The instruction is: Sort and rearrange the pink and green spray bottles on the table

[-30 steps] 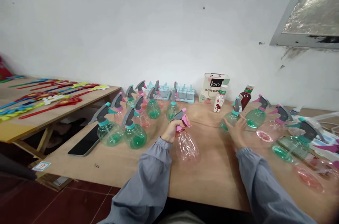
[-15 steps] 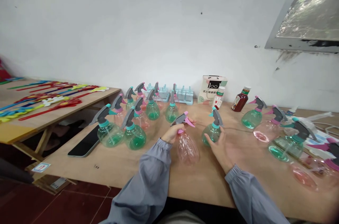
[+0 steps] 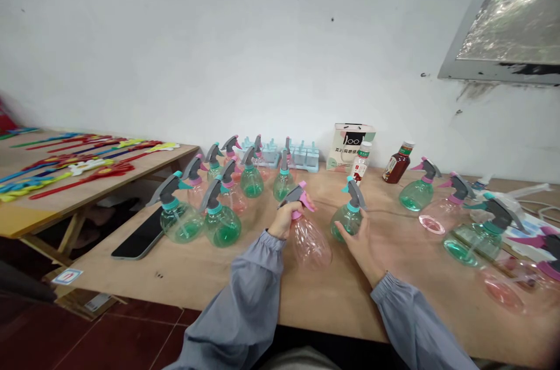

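Observation:
My left hand (image 3: 286, 219) is wrapped round the neck of a pink spray bottle (image 3: 310, 244), its fingers by the pink trigger. The bottle tilts slightly, its grey head leaning left. To its right, my right hand (image 3: 356, 236) grips the side of a green spray bottle (image 3: 347, 218) with a teal trigger and grey head. The thumb lies across its front, while the other fingers are partly hidden behind it. Left of my hands stand several green and pink spray bottles, the closest a green spray bottle (image 3: 223, 229) with a teal collar.
A black phone (image 3: 137, 236) lies at the left of the table. Toward the wall are pale blue moulds (image 3: 306, 158), a paper bag (image 3: 343, 151), a white-capped bottle (image 3: 361, 163) and a brown sauce bottle (image 3: 397, 166). More spray bottles (image 3: 475, 238) stand at the right. Colourful flower sticks (image 3: 83, 177) cover another table.
The pink bottle's head has tipped a little to the left in my left hand. My right hand and the green bottle have shifted slightly left.

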`<state>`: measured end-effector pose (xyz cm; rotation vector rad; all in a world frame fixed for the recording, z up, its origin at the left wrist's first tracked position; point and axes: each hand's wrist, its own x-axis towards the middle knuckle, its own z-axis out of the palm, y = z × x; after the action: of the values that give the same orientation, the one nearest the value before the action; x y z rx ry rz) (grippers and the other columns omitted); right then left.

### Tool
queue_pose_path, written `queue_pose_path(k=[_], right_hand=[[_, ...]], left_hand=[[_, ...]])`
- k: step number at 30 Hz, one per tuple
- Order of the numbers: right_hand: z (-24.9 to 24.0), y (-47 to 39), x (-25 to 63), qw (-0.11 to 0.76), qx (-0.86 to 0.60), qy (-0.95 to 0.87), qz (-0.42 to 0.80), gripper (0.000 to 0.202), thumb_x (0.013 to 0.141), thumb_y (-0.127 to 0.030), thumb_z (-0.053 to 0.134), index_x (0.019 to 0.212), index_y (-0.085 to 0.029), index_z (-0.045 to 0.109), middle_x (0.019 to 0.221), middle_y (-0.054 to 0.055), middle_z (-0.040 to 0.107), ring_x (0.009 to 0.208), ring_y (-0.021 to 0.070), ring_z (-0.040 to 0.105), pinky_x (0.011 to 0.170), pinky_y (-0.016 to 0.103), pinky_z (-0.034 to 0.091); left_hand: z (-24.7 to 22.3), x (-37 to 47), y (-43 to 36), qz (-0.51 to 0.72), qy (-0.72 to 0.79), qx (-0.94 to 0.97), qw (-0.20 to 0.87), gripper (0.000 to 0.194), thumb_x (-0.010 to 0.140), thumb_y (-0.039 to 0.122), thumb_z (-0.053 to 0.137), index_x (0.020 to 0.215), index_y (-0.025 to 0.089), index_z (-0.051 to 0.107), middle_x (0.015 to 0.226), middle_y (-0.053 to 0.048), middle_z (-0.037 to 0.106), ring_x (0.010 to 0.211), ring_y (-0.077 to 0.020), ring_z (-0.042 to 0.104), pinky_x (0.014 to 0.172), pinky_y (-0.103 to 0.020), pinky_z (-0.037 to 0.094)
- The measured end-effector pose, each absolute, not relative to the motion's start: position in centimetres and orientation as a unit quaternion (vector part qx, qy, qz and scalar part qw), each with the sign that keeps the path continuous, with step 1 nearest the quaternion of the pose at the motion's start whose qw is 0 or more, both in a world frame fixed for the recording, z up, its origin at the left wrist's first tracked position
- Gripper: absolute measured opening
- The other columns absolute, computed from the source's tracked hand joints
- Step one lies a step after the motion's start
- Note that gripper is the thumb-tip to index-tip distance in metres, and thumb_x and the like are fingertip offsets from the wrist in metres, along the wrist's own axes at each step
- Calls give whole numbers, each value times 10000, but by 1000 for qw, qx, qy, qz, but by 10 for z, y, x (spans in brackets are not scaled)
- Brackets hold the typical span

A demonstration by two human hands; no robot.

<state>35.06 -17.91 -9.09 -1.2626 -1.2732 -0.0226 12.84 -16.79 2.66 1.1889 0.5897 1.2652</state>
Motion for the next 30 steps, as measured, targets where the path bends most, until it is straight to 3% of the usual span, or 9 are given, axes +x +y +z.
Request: queue_pose_path(k=[3, 6, 11, 17, 24, 30], right_hand=[[-91, -178, 351, 626, -550, -553, -8, 852, 721, -713, 679, 1335, -173, 437, 1232, 160, 537, 1199, 335, 521, 1022, 571, 437], [-91, -179, 350, 625, -547, -557, -10, 833, 729, -709, 674, 1336, -189, 440, 1226, 148, 542, 1186, 326, 530, 1017, 567, 444], [-90, -179, 350, 630, -546, -553, -15, 824, 728, -710, 676, 1317, -178, 453, 1194, 144, 551, 1153, 318, 542, 1013, 563, 449], [-92, -178, 352, 625, -551, -553, 4, 835, 718, -703, 694, 1326, -186, 446, 1209, 137, 541, 1158, 315, 541, 1018, 558, 449], [-94, -177, 352, 625, -546, -559, 3, 837, 733, -718, 676, 1342, -199, 428, 1223, 139, 533, 1180, 319, 523, 1031, 553, 428], [-95, -176, 352, 625, -548, -557, 2, 846, 734, -729, 668, 1341, -192, 424, 1219, 143, 534, 1174, 322, 525, 1032, 554, 424]], left_hand=[[27, 123, -163, 591, 280, 506, 562, 61, 530, 223, 498, 591, 218, 501, 618, -10, 574, 699, -192, 636, 685, -323, 515], [28, 112, -156, 649, 332, 539, 422, 126, 582, 208, 502, 666, 208, 597, 743, -16, 644, 776, -183, 628, 789, -324, 494], [18, 93, -141, 658, 400, 582, 262, 202, 677, 228, 569, 850, 196, 666, 839, -13, 663, 720, -157, 563, 730, -298, 459], [9, 92, -120, 661, 448, 584, 142, 141, 762, 315, 657, 844, 205, 624, 775, -1, 594, 731, -155, 566, 758, -292, 472], [15, 105, -101, 694, 444, 547, 146, 452, 729, 402, 764, 1089, 216, 564, 1058, -67, 660, 950, -204, 656, 877, -348, 512], [12, 108, -100, 700, 499, 508, 51, 820, 622, 463, 867, 1281, 223, 443, 1230, -118, 579, 1181, -288, 583, 1029, -482, 426]])
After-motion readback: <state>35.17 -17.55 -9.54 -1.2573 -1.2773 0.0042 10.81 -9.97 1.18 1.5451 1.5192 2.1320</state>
